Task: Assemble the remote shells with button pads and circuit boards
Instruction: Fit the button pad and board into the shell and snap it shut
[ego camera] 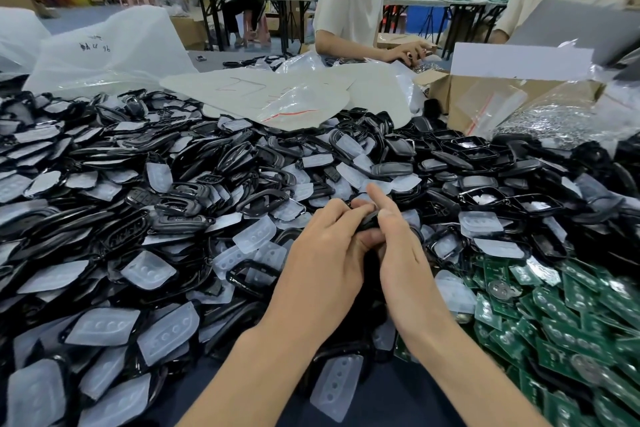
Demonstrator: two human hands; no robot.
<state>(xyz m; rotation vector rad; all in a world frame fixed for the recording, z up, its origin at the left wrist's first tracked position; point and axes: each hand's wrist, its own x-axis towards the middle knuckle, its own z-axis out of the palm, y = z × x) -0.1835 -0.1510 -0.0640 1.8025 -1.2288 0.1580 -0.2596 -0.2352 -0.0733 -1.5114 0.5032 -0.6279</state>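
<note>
My left hand [325, 246] and my right hand [398, 239] meet at the centre of the view, both gripping one black remote shell [367, 221] between them. Most of that shell is hidden by my fingers; my right index finger sticks up above it. A large heap of black shells [180, 191] mixed with translucent white button pads [149, 269] covers the table to the left and beyond my hands. Green circuit boards [561, 315] with round metal contacts lie piled at the lower right.
A cardboard box [460, 97] with a bag of small metal parts [554, 121] stands at the back right. Clear plastic bags [110, 48] and a flat white sheet [277, 94] lie behind the heap. Two people sit across the table; another works at a far table.
</note>
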